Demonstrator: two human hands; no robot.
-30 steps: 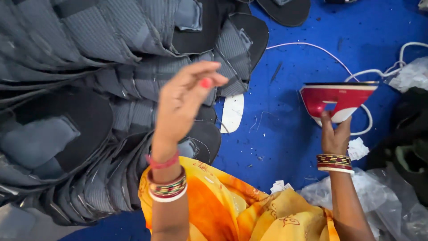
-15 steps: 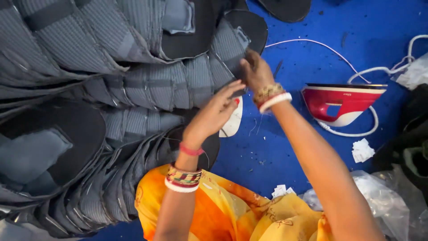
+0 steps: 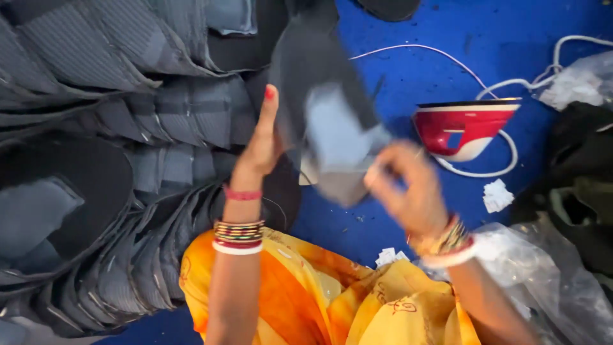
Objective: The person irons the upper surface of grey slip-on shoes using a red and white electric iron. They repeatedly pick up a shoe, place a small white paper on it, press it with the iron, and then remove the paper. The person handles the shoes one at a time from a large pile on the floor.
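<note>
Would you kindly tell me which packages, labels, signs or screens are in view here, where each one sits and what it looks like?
Clear plastic bag: lower right on the blue floor, crumpled, see-through.
Second plastic bag: upper right edge, crumpled, whitish, by the white cord.
White paper scraps: on the floor below the red and white iron, small and torn.
No signs or screens show.

You have two hands up: left hand and right hand, with one dark fabric piece between them. One red iron sits on the blue floor. The stacked grey pieces are too many to count.
</note>
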